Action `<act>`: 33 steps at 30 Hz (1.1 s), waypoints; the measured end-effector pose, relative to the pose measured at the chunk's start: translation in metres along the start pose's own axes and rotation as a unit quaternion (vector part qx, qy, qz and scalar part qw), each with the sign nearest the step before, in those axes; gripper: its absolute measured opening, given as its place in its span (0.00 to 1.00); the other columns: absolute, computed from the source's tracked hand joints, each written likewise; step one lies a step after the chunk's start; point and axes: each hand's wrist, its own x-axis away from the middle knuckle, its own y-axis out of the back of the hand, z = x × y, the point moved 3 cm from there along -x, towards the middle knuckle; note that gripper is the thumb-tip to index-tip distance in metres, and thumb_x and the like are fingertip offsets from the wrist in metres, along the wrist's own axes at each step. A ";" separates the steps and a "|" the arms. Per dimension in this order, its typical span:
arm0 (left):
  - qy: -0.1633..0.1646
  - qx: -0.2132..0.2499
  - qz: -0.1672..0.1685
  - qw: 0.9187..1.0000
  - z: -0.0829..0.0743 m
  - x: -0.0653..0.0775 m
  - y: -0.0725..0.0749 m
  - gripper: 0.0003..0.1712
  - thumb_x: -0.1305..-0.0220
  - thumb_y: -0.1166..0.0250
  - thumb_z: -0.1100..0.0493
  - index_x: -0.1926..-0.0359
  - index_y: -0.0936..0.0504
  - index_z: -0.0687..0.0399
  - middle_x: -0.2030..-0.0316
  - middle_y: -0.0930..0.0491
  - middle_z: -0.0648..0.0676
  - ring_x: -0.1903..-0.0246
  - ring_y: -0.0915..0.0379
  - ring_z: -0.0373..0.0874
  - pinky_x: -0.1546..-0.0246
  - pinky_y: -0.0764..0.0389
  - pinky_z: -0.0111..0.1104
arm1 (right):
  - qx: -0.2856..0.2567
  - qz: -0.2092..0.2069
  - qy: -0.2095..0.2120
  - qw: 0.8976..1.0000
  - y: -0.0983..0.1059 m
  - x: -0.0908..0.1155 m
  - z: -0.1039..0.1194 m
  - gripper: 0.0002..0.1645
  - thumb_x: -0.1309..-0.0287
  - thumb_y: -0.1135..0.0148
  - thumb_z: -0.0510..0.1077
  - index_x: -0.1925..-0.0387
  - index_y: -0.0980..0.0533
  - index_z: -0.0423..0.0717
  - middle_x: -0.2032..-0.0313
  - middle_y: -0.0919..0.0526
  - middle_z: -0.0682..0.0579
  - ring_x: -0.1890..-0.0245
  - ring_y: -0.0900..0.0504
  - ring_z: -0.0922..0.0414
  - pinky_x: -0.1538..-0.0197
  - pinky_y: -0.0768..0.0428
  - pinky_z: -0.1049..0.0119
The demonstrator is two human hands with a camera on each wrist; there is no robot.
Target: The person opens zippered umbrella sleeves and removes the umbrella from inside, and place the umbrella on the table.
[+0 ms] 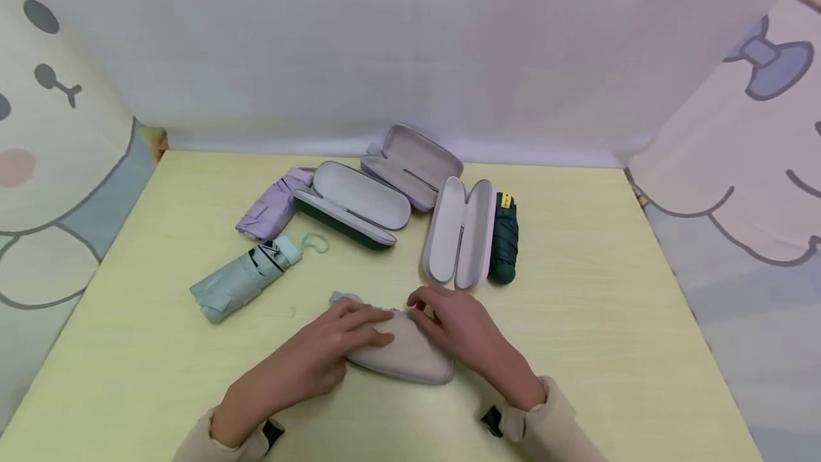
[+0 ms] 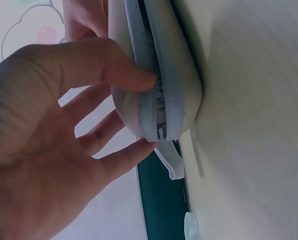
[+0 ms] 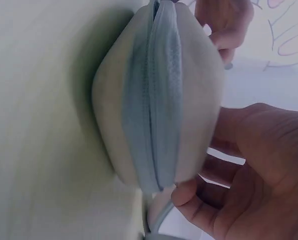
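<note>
A beige zippered glasses case (image 1: pixel 410 351) with a grey-blue zipper band lies on the table before me. My left hand (image 1: pixel 333 348) grips its left end, fingers spread over the top. In the left wrist view the thumb (image 2: pixel 134 77) presses on the zipper band (image 2: pixel 174 100), where a gap shows between the teeth. Along the right end, in the right wrist view, the zipper (image 3: pixel 151 110) is closed. My right hand (image 1: pixel 465 326) has curled fingers at the case's far right edge, thumb and forefinger pinching at the zipper; the pull itself is hidden.
Beyond the case stand three opened hard glasses cases: a dark green one (image 1: pixel 343 223), a grey-mauve one (image 1: pixel 426 152) and a pale pink one (image 1: pixel 477 234). Folded umbrellas lie around them: lilac (image 1: pixel 272 209), mint (image 1: pixel 237 280) and dark green (image 1: pixel 504 244). A white curtain hangs behind.
</note>
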 end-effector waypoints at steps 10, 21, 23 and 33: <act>0.001 0.026 0.042 0.999 0.008 -0.002 0.014 0.42 0.52 0.41 0.81 0.37 0.19 0.45 0.30 0.25 0.48 0.31 0.30 0.49 0.36 0.22 0.46 | -0.001 0.031 0.063 0.997 0.000 0.045 0.002 0.36 0.37 0.29 0.63 0.32 0.29 0.62 0.35 0.27 0.62 0.36 0.29 0.62 0.39 0.25 0.57; 0.019 0.026 0.013 0.999 0.003 -0.005 0.034 0.31 0.38 0.33 0.72 0.36 0.19 0.44 0.33 0.23 0.47 0.32 0.27 0.45 0.37 0.20 0.44 | -0.059 0.017 0.062 0.996 0.006 0.046 -0.007 0.28 0.27 0.41 0.64 0.30 0.30 0.68 0.33 0.26 0.68 0.35 0.27 0.65 0.36 0.22 0.58; 0.012 0.011 -0.020 1.000 -0.002 -0.006 0.036 0.28 0.37 0.32 0.72 0.39 0.18 0.43 0.32 0.25 0.47 0.33 0.28 0.44 0.39 0.19 0.42 | -0.087 0.011 0.055 0.995 0.009 0.045 -0.010 0.26 0.26 0.42 0.62 0.31 0.29 0.69 0.35 0.25 0.69 0.37 0.25 0.66 0.36 0.22 0.58; -0.085 -0.028 -0.082 0.993 -0.038 -0.014 0.023 0.23 0.43 0.32 0.72 0.48 0.17 0.46 0.41 0.20 0.48 0.40 0.24 0.42 0.40 0.20 0.35 | -0.191 0.025 -0.036 0.981 0.015 0.032 -0.024 0.18 0.22 0.50 0.64 0.37 0.27 0.74 0.44 0.19 0.71 0.47 0.19 0.67 0.41 0.21 0.62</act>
